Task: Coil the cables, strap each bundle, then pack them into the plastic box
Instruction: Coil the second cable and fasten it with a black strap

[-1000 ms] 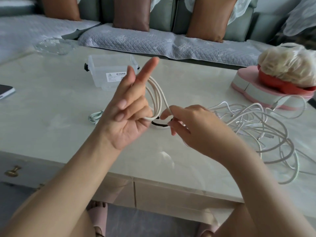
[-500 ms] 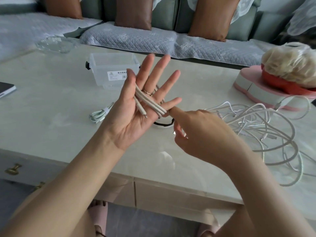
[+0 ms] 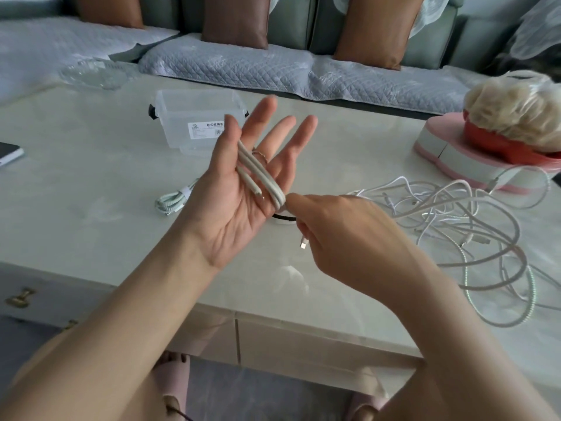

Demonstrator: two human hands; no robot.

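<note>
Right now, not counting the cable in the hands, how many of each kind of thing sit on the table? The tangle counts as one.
Clear plastic box: 1
Strapped cable bundle: 1
Black strap: 1
Tangled cable pile: 1
Phone: 1
Glass dish: 1
Pink box: 1
Red bowl on it: 1
Total: 8

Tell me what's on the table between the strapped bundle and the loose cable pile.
Head view: a black band, partly behind the left hand and the right hand pinching the cable.
</note>
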